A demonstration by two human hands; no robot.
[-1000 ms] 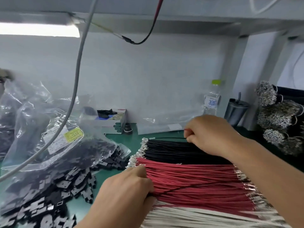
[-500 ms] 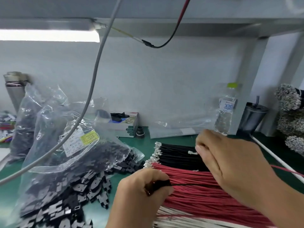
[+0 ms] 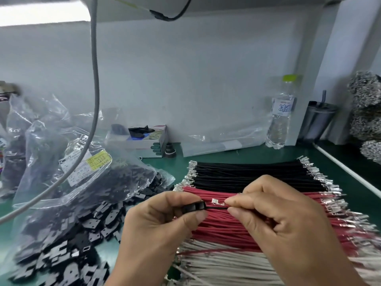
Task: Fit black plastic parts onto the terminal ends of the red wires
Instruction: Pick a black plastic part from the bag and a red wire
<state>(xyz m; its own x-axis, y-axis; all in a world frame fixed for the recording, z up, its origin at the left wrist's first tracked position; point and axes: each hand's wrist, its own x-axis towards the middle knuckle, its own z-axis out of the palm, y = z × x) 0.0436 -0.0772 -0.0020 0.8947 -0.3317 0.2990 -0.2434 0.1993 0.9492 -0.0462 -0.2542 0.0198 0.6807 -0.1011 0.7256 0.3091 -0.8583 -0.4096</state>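
Water bottle (image 3: pixel 280 118) stands behind black wires (image 3: pixel 247 174).

Both hands raised together above the red wire bundle (image 3: pixel 226 228)

The left hand (image 3: pixel 158 226) is curled, thumb and forefinger closed in a grip on a black plastic part (image 3: pixel 192 207). The right hand (image 3: pixel 282 219) is held just beside it, fingertips (image 3: pixel 231 202) pinched on a thin black wire (image 3: pixel 216 207) joined to that part.
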